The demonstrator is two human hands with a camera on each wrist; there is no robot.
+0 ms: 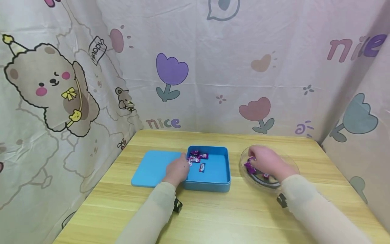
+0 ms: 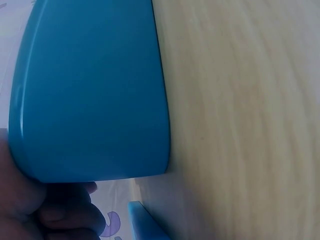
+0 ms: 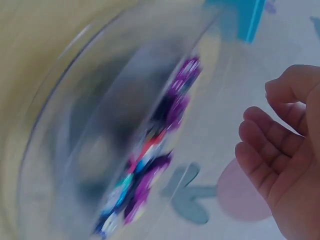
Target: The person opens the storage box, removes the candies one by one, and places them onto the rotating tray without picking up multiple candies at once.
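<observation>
My left hand [image 1: 177, 168] grips the near left side of a blue open box [image 1: 207, 187]. In the left wrist view, the thumb lies at the rim and the curled fingers [image 2: 75, 217] are against the outer wall. Several small wrapped candies [image 1: 195, 159], mostly purple, lie in the box's far left part, with one apart near the middle. Over a clear round bowl [image 1: 294, 166] at the right is my right hand [image 1: 265, 161]. Its fingers are loosely bent with nothing seen between them in the right wrist view. Purple-wrapped candies [image 1: 250, 168] lie in the bowl below the hand.
A flat light blue lid [image 1: 153, 169] rests on the wooden table [image 1: 207, 217] left of the box, partly behind my left hand. A printed cloth [image 1: 201, 101] hangs along the table's back and sides.
</observation>
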